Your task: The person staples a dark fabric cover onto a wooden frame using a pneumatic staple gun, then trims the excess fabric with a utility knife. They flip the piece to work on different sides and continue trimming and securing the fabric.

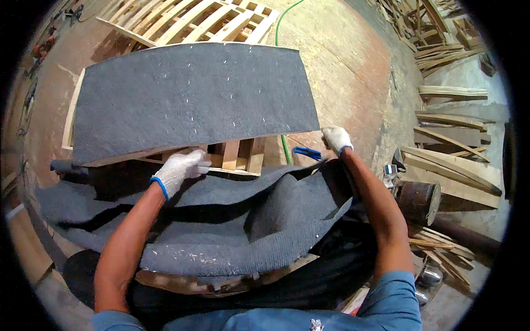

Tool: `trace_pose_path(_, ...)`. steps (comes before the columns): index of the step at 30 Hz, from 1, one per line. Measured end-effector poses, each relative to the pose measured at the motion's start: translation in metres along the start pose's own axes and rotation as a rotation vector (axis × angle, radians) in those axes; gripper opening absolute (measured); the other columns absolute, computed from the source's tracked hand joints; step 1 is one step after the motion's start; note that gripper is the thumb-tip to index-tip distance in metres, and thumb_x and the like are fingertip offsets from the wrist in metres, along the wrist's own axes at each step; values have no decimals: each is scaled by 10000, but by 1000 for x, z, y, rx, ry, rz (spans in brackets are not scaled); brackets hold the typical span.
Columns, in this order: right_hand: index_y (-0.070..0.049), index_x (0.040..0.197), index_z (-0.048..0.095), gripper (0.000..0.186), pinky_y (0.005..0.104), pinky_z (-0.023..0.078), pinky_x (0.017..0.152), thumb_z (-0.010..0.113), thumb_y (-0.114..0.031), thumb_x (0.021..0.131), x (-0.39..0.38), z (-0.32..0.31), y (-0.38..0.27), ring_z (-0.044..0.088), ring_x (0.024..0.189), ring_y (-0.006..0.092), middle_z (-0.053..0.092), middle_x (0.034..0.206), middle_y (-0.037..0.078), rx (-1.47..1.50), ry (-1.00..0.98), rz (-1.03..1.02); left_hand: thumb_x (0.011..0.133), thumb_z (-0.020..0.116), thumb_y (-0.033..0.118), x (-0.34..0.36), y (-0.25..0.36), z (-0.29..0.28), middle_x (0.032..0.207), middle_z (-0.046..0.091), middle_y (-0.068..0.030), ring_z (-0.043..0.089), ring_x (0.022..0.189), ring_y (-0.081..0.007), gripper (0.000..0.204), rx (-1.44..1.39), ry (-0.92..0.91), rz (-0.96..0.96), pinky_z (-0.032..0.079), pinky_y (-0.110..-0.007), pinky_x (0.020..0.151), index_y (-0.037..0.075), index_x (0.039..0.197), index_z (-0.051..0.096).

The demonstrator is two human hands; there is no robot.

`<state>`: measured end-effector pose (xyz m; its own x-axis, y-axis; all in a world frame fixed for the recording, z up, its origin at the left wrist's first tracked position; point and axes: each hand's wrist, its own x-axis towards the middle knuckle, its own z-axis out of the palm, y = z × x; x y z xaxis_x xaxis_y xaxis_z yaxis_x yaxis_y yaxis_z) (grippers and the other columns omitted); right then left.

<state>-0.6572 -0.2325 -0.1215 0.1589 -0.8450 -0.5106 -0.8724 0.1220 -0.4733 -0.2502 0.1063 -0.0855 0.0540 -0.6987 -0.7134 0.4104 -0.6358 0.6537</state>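
A wooden panel faced with grey felt (199,99), dotted with rows of bright staples, lies tilted in front of me. My left hand (185,167), in a white knit glove with a blue cuff, is at its near edge. The fingers there point right, slightly bent and apart. My right hand (335,138), gloved alike, is closed at the panel's near right corner; what lies inside its fingers is partly hidden. Under the panel a slatted wooden frame (256,157) shows. Beside my right hand rests a blue-handled tool (307,153), its kind unclear. Loose grey felt (221,234) lies folded nearest me.
Another slatted wooden frame (204,25) stands beyond the panel. A green hose (279,25) crosses the dusty floor. Stacks of wood strips (452,92) and curved boards (452,171) lie along the right, with a rusty metal cylinder (419,201) closer to my right arm.
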Motion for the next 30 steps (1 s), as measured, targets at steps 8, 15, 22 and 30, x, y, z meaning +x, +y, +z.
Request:
trace_pose_path(8, -109, 1328, 598, 644, 524, 446, 989, 457, -628, 976, -8, 4, -72, 538, 1161, 302, 596, 1279, 130, 776, -402, 146, 998, 595, 392, -14, -11, -8, 1287, 635, -153, 664, 1093, -313, 435, -368, 70, 69, 530, -416, 902, 100, 1319, 569)
trace_pose_path(15, -132, 1482, 459, 801, 569, 422, 1035, 562, -672, 899, -33, 25, -86, 534, 1209, 381, 497, 1474, 143, 913, -348, 154, 1007, 577, 336, -11, -15, 9, 1325, 605, -209, 609, 1188, -369, 397, -555, 80, 127, 500, -479, 989, 66, 1299, 564)
trace_pose_path(22, -100, 1276, 570, 595, 540, 505, 804, 516, -602, 960, -86, 11, -97, 617, 985, 319, 647, 1138, 127, 642, -458, 288, 998, 589, 301, -39, -39, 8, 1296, 595, -170, 520, 1283, -400, 318, -892, 62, 262, 445, -529, 1066, 51, 1193, 571)
trace_pose_path(30, -57, 1218, 566, 632, 417, 536, 559, 489, -634, 973, -166, -52, -141, 642, 745, 249, 657, 1011, 158, 758, -577, 180, 974, 640, 416, -85, 32, 12, 1347, 558, -161, 516, 1276, -364, 519, -1037, 26, 485, 423, -560, 1117, 66, 1342, 531)
